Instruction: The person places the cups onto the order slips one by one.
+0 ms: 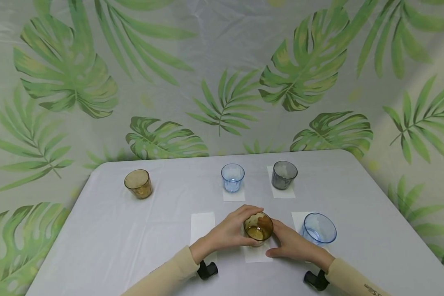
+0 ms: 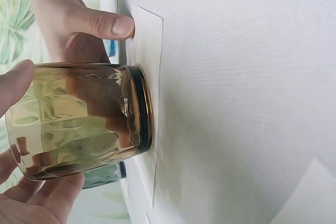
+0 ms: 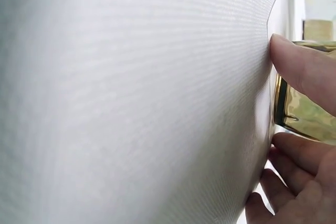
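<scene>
An amber glass (image 1: 258, 233) stands upright near the front middle, its base at a white paper rectangle (image 1: 258, 256). My left hand (image 1: 227, 231) grips it from the left, thumb on the near side and fingers on the far side. On the other side, my right hand (image 1: 295, 243) has its thumb and fingers spread about the lower part of the glass. In the left wrist view the right thumb (image 2: 123, 27) rests on the paper beside the base. The right wrist view shows that hand's fingertips (image 3: 281, 139) down at the paper; whether they touch the glass is unclear.
Behind stand a small blue glass (image 1: 232, 179) and a grey glass (image 1: 284, 176), each at a paper rectangle. A wider blue glass (image 1: 319, 230) is close to the right wrist. Another amber glass (image 1: 139, 185) stands far left. One paper rectangle (image 1: 202, 226) lies beside the left hand.
</scene>
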The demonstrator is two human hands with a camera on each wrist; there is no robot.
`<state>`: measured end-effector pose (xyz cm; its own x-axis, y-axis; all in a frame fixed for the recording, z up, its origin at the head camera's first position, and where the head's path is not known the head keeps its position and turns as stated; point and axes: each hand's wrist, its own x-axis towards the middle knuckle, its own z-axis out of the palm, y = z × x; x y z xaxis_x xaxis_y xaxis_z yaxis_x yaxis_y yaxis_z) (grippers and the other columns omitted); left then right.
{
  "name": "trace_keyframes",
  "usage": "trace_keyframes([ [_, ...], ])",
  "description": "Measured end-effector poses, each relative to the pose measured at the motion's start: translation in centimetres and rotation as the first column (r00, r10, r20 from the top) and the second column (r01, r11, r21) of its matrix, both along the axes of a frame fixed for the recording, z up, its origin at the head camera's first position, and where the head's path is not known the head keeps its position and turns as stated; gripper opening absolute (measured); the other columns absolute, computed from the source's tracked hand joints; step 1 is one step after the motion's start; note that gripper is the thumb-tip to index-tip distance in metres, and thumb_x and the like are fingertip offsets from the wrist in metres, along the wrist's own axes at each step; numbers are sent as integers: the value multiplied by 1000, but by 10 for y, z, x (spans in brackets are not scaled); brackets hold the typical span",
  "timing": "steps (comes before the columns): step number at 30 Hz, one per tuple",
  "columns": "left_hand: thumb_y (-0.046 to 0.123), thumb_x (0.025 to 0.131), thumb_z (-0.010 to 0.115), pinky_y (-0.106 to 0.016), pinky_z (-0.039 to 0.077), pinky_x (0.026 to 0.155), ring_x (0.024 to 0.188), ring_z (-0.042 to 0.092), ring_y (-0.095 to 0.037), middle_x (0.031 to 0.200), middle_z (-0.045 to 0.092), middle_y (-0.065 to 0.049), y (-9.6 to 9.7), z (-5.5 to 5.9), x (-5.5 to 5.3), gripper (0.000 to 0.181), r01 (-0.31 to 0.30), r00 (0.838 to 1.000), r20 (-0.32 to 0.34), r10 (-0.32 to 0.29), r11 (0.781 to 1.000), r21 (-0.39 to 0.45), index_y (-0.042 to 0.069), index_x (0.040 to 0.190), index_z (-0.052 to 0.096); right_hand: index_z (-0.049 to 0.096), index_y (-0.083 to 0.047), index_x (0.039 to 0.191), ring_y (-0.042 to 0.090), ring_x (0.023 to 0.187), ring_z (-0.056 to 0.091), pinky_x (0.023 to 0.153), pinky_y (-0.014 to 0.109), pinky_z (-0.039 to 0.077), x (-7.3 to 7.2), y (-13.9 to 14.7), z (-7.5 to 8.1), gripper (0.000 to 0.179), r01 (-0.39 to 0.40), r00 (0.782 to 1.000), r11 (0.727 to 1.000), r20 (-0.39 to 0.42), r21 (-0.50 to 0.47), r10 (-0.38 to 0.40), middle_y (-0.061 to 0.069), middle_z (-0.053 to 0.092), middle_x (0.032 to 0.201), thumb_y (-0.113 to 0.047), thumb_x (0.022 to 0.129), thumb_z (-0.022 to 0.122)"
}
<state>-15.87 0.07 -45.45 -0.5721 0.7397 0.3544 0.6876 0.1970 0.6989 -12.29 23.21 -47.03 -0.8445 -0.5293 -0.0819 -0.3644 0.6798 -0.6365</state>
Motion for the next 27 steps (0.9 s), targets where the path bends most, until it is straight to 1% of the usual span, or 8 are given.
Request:
trace_keyframes([
  [6,16,74,85,-29,35,106,127,43,-18,136,46,-8,0,3,1,79,-1,1000,-9,1,1000,-18,4,141,43,37,7,142,42,129,38,104,57,32,0,0,0,88,-1,1000,1000,5,-2,1,26,41,140,-31,75,81],
  [12,16,75,84,-29,35,107,128,42,-17,137,45,-8,0,2,1,81,6,1000,2,-6,1000,-24,5,142,41,36,7,142,43,129,37,104,59,31,0,1,1,88,27,999,1000,29,-14,-26,27,40,140,-30,76,81],
  [18,17,76,83,-30,35,107,128,41,-17,138,45,-7,-1,2,1,82,11,1000,11,-10,1000,-24,5,144,39,38,6,141,42,130,37,105,58,30,0,1,0,84,29,1000,999,13,-32,-28,26,41,140,-26,77,81],
  [22,18,76,83,-31,35,107,129,40,-17,139,44,-8,-2,3,2,83,16,1000,5,-16,999,-28,5,144,38,38,7,141,44,130,37,105,59,30,1,0,0,84,47,999,998,22,-46,-46,27,41,141,-26,76,81],
  [25,21,77,83,-32,35,107,130,39,-17,141,42,-7,-3,4,1,83,5,1000,1,-5,999,-40,6,145,37,38,6,140,44,130,36,105,60,29,2,-1,1,84,59,998,997,27,-57,-58,27,41,140,-27,76,81],
  [27,25,76,83,-33,35,107,131,39,-16,142,42,-5,-6,6,1,85,-15,1000,-2,15,999,-48,6,145,37,39,7,139,44,130,37,105,60,29,2,-1,2,83,62,998,996,22,-66,-61,27,42,139,-28,76,81],
])
